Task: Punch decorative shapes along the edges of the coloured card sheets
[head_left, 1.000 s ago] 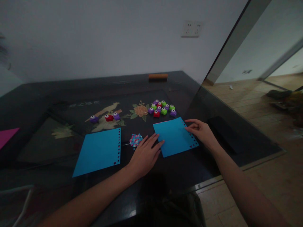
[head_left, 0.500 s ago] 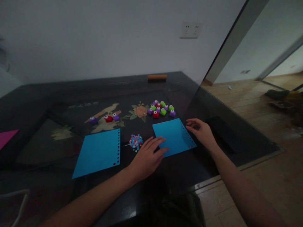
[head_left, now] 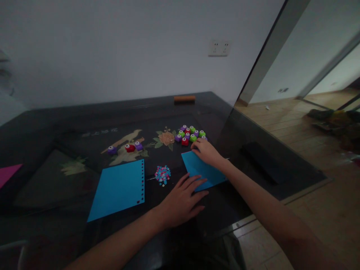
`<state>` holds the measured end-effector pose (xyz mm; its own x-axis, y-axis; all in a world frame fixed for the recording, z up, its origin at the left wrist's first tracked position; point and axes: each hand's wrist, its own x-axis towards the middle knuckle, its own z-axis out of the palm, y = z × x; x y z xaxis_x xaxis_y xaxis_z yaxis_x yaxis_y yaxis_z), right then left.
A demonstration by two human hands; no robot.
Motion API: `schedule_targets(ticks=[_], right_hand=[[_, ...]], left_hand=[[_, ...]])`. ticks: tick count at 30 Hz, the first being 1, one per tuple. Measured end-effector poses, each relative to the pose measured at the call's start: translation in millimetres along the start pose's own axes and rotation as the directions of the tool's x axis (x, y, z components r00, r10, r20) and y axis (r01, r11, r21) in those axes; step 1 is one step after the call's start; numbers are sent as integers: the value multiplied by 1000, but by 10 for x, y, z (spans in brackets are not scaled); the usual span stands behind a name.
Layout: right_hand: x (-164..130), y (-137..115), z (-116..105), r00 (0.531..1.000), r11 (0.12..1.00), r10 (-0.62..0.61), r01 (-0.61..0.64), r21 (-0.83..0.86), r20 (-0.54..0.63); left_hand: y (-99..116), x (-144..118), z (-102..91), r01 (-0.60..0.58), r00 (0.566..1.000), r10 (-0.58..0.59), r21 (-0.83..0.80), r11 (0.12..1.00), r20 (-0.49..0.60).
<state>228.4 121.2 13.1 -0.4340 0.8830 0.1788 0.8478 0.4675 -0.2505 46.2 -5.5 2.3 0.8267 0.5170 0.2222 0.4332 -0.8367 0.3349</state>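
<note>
Both hands at right-hand blue sheet; right fingers at craft punches

Far left: magenta sheet (head_left: pixel 8 174), cut off by frame. Next, left blue sheet (head_left: pixel 119 187) lay flat on the dark tabletop, small dark holes down its right edge, bigger one at the near corner. Just beyond it: three eye-topped punches (head_left: pixel 129 148), purple, red, purple. Right of that sheet, a confetti pile (head_left: pixel 162 174) in blue, pink and white.

Left hand (head_left: pixel 181 202) was palm down, fingers spread wide, tips over the left side of the right blue sheet (head_left: pixel 201 170). Contact unclear.

That sheet lay flat: bright blue, plain where visible, right edge mostly hidden by the other arm.

Right hand (head_left: pixel 206 150) reached across its far side, wrist low, fingers curled near the punch cluster (head_left: pixel 192 137) of purple, green and red. Couldn't tell if they gripped anything. Black slab (head_left: pixel 260 161) sat farther right.
</note>
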Motion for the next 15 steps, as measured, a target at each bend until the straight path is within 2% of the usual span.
schedule_targets(ticks=[15], right_hand=[[-58, 21, 111, 999, 1000, 4, -3, 18, -49]], left_hand=[[-4, 1, 10, 12, 1000, -12, -6, 1000, 6]])
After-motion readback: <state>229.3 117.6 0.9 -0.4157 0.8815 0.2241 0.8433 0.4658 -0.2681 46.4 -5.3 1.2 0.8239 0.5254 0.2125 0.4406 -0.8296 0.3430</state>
